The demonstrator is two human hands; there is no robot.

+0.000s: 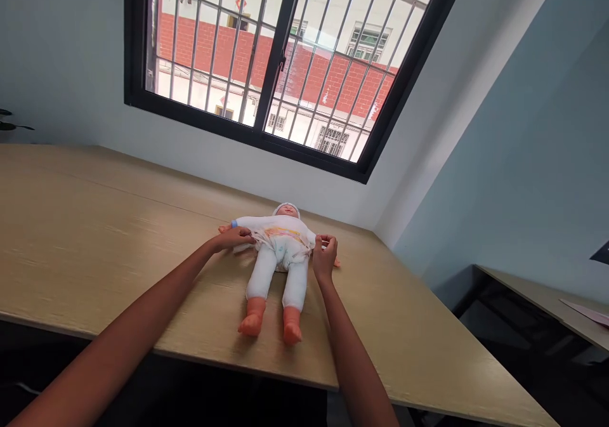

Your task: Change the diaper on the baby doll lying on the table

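A baby doll (pixel 295 281) in white clothing and a white cap lies on its back on the table, bare feet toward me. Around its hips is a white diaper (pixel 284 242) with an orange and yellow print at the waist and ruffled sides. On the left, my left hand (pixel 235 238) is closed, its fingertips pinching the diaper's side edge by the doll's arm. At the opposite side, my right hand (pixel 325 256) has curled fingers pinched together at the diaper's other edge. The exact grip of the right fingers is partly hidden.
The wooden table (pixel 118 249) reaches the wall under a barred window (pixel 266 132). Its front edge runs below my forearms. To the right, beyond a gap, stands another table (pixel 528 294) with a pink sheet (pixel 585 313) on it. Dark leaves (pixel 12 122) show at far left.
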